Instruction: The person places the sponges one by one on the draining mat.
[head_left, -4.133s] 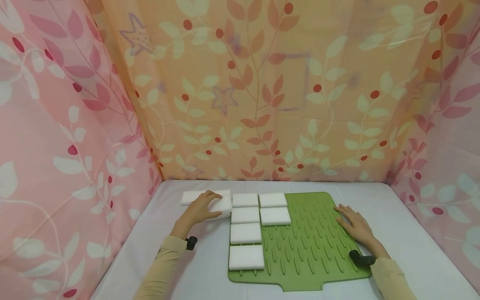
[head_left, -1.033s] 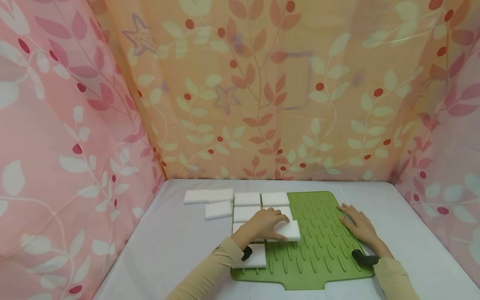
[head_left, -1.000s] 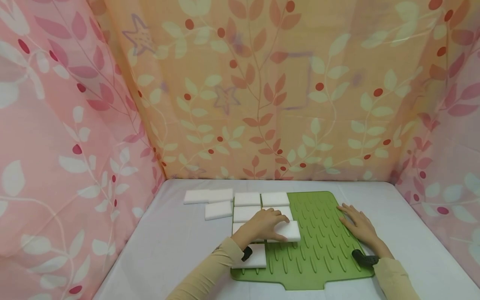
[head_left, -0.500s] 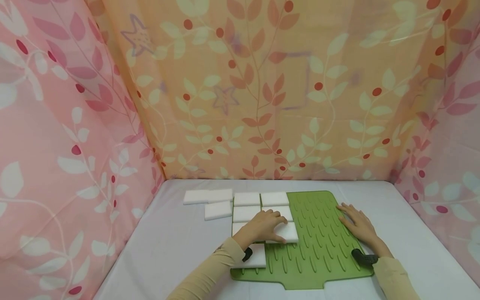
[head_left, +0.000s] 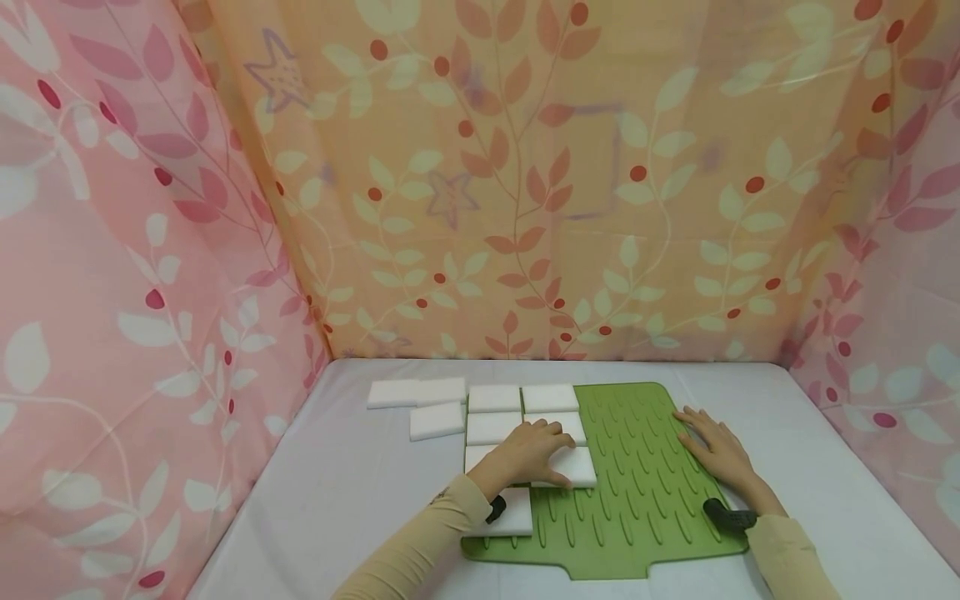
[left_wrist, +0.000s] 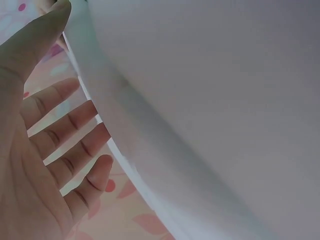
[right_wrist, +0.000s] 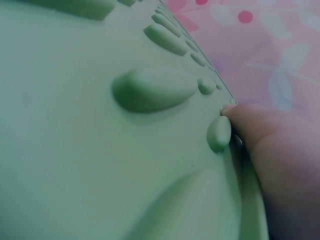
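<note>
My left hand [head_left: 528,454] spans a flat white sponge block [head_left: 579,467], thumb at its near edge and fingers at the far one. The block lies on the green ridged drying mat [head_left: 637,500], third from the back in the second column. Close to the left wrist camera a blurred white surface fills most of the view, with that hand's bent fingers [left_wrist: 65,120] along its edge. My right hand [head_left: 716,454] rests with extended fingers on the mat's right edge. Its thumb [right_wrist: 285,155] lies along that rim beside the raised ridges.
Several more white blocks [head_left: 493,398] form a column on the mat's left side, with others beside them. Three loose blocks [head_left: 437,421] lie on the white table [head_left: 337,475] left of the mat. Patterned curtains [head_left: 517,208] enclose the back and sides.
My left hand has carried a block from the loose group rightward and nearer onto the mat. Over the last second it shifted slightly lower into the row. The right hand stays at the edge.
</note>
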